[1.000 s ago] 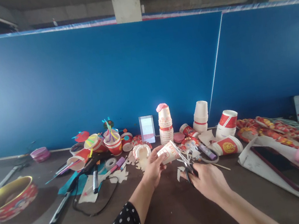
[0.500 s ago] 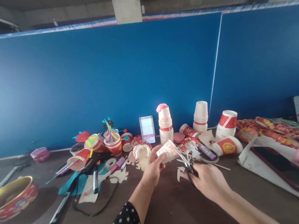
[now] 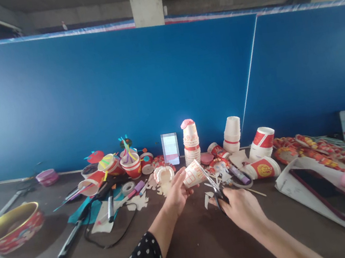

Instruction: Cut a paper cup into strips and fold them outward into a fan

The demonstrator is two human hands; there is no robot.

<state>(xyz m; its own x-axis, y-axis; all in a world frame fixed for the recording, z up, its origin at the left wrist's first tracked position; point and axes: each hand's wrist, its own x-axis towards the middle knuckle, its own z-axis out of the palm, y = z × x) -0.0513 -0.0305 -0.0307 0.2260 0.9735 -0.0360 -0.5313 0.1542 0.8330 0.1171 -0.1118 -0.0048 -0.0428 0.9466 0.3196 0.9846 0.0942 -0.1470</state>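
Note:
My left hand (image 3: 176, 191) is closed around a white paper cup (image 3: 193, 174) with a reddish-orange print, held tilted on its side above the table. Drawn lines forming boxes show on the cup's wall. In my right hand (image 3: 239, 204) is a pair of scissors (image 3: 217, 191) with dark handles, fingers wrapped through the loops. The blades point up and left and touch the cup's right-hand rim. A small white paper scrap (image 3: 207, 200) lies by the scissors, near my right fingers.
Behind the hands stand a stack of paper cups (image 3: 191, 143) and more white cups (image 3: 232, 132). Decorated cups (image 3: 131, 168), a marker (image 3: 110, 208) and a red-and-gold bowl (image 3: 12, 235) are on the left. A dark phone (image 3: 335, 195) rests on white paper at right.
The cup has turned a little in my left hand, so more of the drawn boxes face me. My left fingers have shifted on it; the scissors stay nearly in place.

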